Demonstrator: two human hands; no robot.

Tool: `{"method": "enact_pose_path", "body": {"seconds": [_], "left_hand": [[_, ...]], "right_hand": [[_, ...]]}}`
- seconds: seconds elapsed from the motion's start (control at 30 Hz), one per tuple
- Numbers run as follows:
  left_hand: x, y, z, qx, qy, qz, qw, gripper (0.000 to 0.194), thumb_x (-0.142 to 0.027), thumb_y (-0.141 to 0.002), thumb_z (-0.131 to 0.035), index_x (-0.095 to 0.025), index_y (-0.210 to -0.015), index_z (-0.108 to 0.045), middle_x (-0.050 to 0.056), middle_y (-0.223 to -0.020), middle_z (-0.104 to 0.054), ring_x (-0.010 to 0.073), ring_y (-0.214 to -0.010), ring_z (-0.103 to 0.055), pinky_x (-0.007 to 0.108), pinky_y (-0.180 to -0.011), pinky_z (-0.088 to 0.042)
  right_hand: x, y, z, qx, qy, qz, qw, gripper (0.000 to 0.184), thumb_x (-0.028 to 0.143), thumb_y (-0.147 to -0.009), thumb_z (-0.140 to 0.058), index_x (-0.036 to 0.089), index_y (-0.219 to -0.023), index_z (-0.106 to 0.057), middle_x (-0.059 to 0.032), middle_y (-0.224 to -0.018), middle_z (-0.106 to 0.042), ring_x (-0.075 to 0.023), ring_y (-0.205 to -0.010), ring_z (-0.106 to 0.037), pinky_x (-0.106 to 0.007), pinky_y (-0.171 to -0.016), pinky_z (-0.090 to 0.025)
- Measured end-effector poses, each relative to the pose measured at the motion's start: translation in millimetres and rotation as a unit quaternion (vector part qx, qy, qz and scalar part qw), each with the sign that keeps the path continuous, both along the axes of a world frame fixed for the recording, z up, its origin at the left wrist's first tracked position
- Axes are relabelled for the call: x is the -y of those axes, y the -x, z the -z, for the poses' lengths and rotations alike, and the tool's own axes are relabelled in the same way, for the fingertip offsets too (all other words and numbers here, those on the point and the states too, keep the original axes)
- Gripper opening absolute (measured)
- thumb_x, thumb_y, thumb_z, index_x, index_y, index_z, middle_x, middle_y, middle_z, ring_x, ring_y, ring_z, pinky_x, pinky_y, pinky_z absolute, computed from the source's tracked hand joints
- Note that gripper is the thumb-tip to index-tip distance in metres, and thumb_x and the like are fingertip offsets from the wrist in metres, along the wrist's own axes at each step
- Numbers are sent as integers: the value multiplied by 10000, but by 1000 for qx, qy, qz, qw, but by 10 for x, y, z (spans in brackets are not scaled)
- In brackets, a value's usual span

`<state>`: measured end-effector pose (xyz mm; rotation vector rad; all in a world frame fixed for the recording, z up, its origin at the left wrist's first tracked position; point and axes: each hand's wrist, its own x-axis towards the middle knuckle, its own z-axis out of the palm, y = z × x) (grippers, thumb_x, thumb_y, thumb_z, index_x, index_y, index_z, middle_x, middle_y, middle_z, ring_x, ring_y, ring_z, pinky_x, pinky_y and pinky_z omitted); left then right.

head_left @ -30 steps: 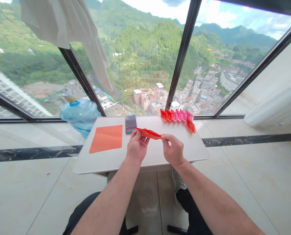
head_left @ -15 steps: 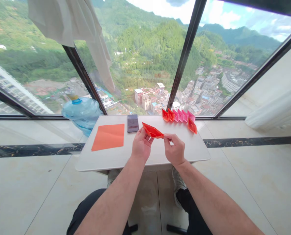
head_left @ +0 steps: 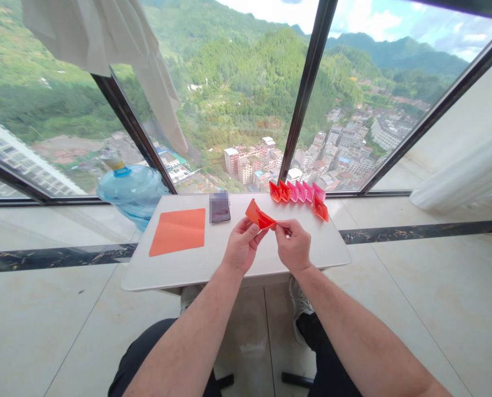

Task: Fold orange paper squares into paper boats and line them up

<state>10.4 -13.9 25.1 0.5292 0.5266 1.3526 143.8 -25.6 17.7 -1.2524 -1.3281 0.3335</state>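
Above the middle of the white table (head_left: 229, 270), a folded red-orange paper boat (head_left: 262, 216) is held between both hands. My left hand (head_left: 242, 242) grips its left and lower side, thumb in front and fingers beneath. At the boat's right tip, my right hand (head_left: 293, 242) pinches the paper between thumb and fingers. The left end of the boat stands up and its folds are partly spread. Flat on the table to the left lies a sheet of orange paper (head_left: 177, 231).
Along the table's back right edge stands a row of red and pink paper boats (head_left: 297, 192), with another red boat (head_left: 320, 208) just in front. A phone (head_left: 220, 208) lies near the back edge. Behind the left corner is a large blue water bottle (head_left: 132, 190), beside the windows.
The boat has turned from nearly flat and edge-on to tilted, its left end now raised and its folds showing. My left hand has moved right, closer to my right hand.
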Motion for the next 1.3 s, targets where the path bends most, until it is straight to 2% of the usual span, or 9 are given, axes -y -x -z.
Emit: {"method": "enact_pose_path", "body": {"seconds": [0.1, 0.2, 0.47, 0.63, 0.73, 0.87, 1.03, 1.17, 1.3], "left_hand": [[-38, -1, 17, 0, 29, -34, 999, 203, -233, -789, -774, -170, -962, -689, 64, -1030, -749, 162, -926, -706, 318, -893, -559], [-65, 28, 20, 12, 58, -50, 997, 130, -216, -858, -693, -161, -974, -679, 80, -1017, -753, 159, -905, -714, 298, -844, -569], [-53, 85, -11, 51, 103, -49, 992, 127, -168, -921, -572, -149, -996, -672, 84, -997, -754, 179, -952, -723, 301, -857, -565], [-50, 98, -22, 70, 99, -24, 992, 156, -171, -936, -537, -149, -1017, -669, 88, -1015, -751, 188, -968, -724, 299, -839, -570], [-51, 98, -21, 66, 98, -21, 993, 164, -184, -942, -529, -153, -1023, -668, 92, -1038, -748, 194, -995, -717, 311, -865, -564], [-47, 96, -28, 63, 94, -19, 993, 157, -199, -938, -541, -150, -1025, -662, 96, -1046, -744, 199, -1015, -708, 305, -836, -569], [-41, 93, -24, 59, 77, -11, 995, 133, -224, -908, -597, -169, -1006, -668, 74, -1033, -742, 191, -999, -705, 290, -792, -573], [-33, 91, -15, 48, 62, -5, 997, 131, -261, -884, -642, -185, -984, -678, 65, -1017, -739, 191, -993, -702, 341, -900, -557], [-26, 88, -24, 62, 74, -8, 995, 98, -231, -907, -601, -181, -938, -681, 59, -965, -737, 182, -953, -709, 368, -969, -535]], "right_hand": [[8, 14, 1, 2, 12, -23, 1000, 88, 243, -846, -624, 195, -849, -698, -21, -763, -738, -155, -655, -666, -281, -660, -561], [32, 43, 22, 19, -3, -44, 999, 82, 223, -846, -613, 204, -849, -693, -24, -792, -748, -157, -665, -676, -286, -664, -572], [76, 83, 70, 91, -112, -77, 987, 135, 146, -871, -588, 234, -924, -676, -40, -946, -761, -167, -818, -719, -321, -757, -604], [104, 84, 27, 104, -141, -97, 980, 123, 154, -871, -627, 236, -950, -675, -52, -985, -754, -176, -867, -718, -326, -750, -615], [108, 89, 34, 98, -136, -81, 983, 149, 182, -879, -653, 239, -1014, -674, -47, -981, -759, -173, -837, -721, -322, -735, -622], [104, 102, 47, 82, -121, -61, 987, 277, 239, -857, -708, 230, -1130, -661, -52, -994, -763, -175, -801, -723, -309, -688, -626], [121, 102, 7, 85, -77, -80, 990, 169, 286, -885, -670, 233, -1041, -707, -52, -978, -766, -180, -800, -712, -331, -723, -617], [135, 101, -5, 87, -45, -70, 993, 133, 304, -904, -634, 236, -973, -724, -49, -919, -763, -179, -773, -701, -342, -727, -605], [131, 104, 7, 83, -49, -74, 993, 119, 298, -906, -630, 234, -934, -727, -45, -894, -758, -178, -783, -701, -335, -738, -595]]}}
